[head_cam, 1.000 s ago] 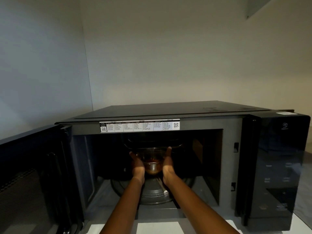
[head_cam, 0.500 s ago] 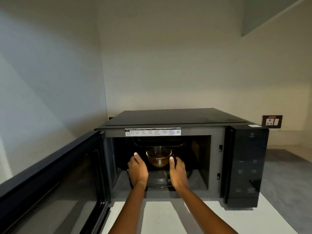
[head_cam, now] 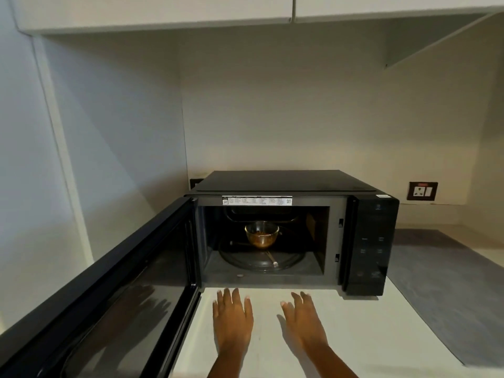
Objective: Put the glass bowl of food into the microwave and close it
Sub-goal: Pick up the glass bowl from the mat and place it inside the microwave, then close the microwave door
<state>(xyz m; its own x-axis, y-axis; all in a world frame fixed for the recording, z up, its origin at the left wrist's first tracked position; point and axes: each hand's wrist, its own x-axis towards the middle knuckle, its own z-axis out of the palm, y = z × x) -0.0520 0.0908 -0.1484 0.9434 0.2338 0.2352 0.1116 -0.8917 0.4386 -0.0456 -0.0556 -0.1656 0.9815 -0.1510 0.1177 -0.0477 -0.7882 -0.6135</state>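
The glass bowl sits on the round plate inside the microwave, well ahead of both hands. The left hand and right hand are flat, each grip wide and empty, over the tabletop. Next, I think, swing the door, left of them, shut.

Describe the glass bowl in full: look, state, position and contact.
The glass bowl is small, round and clear with an amber tint, holding a little brownish food at the bottom. It stands upright on the round turntable inside the open microwave, toward the back. Neither hand touches it.
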